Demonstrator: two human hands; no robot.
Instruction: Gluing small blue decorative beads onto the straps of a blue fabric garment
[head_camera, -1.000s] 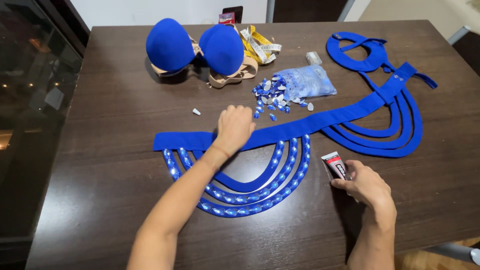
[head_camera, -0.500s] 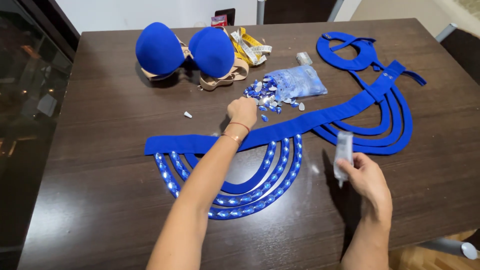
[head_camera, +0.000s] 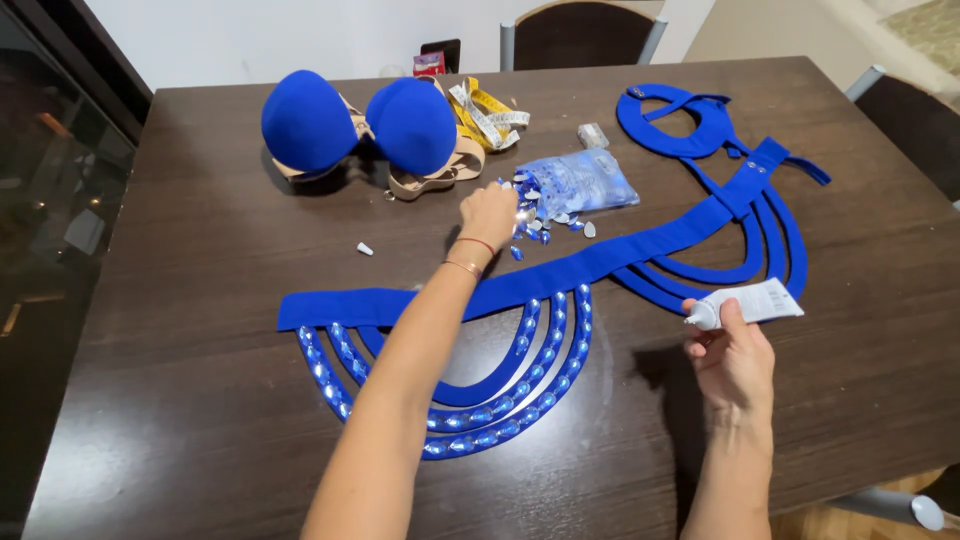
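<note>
Reaching into the loose blue gems (head_camera: 540, 222) beside their bag, our left hand (head_camera: 488, 215) pinches closed there; our right hand (head_camera: 735, 355) clamps the glue tube (head_camera: 750, 302). We judge the left loops (head_camera: 480, 420) on the worktop (head_camera: 180, 400) jewelled, the right loops (head_camera: 770, 250) bare.

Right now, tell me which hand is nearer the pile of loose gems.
Left. The left hand rests at the edge of the loose gems beside their clear bag. The right hand is off to the right, nearer the person, holding a white glue tube.
</note>
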